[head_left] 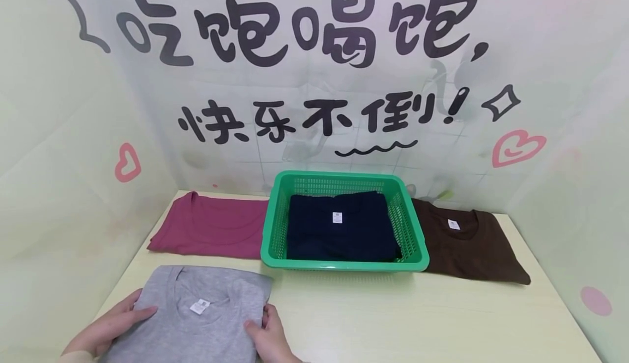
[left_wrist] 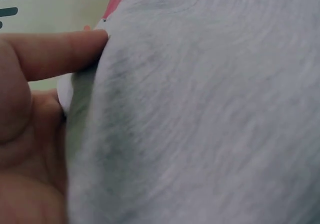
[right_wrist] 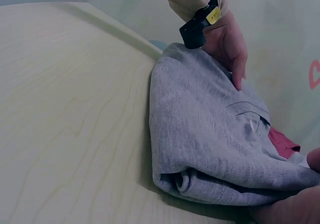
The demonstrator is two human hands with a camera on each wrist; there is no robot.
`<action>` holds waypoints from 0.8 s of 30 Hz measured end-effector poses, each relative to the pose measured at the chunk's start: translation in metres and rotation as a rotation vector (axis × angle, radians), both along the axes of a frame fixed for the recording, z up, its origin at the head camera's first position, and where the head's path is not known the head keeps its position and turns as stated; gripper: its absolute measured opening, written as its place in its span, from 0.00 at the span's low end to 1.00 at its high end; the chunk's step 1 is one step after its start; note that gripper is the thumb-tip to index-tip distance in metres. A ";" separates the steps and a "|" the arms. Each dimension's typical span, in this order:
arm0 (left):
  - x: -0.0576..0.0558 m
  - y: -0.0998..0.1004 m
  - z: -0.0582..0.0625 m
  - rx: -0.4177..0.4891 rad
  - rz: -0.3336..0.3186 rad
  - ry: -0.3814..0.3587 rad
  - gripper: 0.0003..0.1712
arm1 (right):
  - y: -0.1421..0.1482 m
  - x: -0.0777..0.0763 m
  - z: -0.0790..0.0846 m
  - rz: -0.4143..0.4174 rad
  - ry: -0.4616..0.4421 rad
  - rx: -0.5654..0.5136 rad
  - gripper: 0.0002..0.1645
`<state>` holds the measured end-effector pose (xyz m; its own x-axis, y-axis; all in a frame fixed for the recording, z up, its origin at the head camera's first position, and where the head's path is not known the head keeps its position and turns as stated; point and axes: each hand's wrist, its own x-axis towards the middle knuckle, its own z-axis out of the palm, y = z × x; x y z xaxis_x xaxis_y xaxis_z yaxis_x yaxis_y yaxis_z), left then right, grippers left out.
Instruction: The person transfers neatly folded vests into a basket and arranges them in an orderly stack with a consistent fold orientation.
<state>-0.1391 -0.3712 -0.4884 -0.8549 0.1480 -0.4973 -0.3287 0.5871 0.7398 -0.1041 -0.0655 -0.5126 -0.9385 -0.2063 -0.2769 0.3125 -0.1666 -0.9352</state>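
A folded grey T-shirt with a white neck label lies at the front left of the table, collar towards the back. My left hand grips its left edge, thumb on top and the other fingers partly hidden under the cloth. On the opposite edge, my right hand pinches the shirt with the thumb above and fingers curled below. The left wrist view shows the thumb of the left hand against the grey fabric. Seen from the right wrist, the folded layers show at the near edge, low over the table.
A green plastic basket at the back middle holds a folded navy T-shirt. To its left lies a folded maroon T-shirt, to its right a dark brown one. Printed fabric walls enclose the pale wooden table.
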 end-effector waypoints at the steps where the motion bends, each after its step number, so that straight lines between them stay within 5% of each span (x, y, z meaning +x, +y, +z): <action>1: 0.000 0.000 0.000 -0.004 0.002 -0.003 0.42 | 0.000 0.000 -0.001 -0.004 0.003 -0.011 0.26; 8: 0.001 0.001 0.003 0.037 0.022 -0.048 0.45 | 0.000 0.002 -0.002 0.006 -0.037 -0.063 0.25; 16: 0.001 -0.001 0.003 0.006 -0.017 -0.018 0.41 | -0.005 0.004 0.001 -0.020 -0.114 -0.161 0.26; 24: 0.002 -0.004 -0.001 0.119 -0.017 -0.034 0.43 | -0.005 0.006 0.001 0.000 -0.104 -0.237 0.26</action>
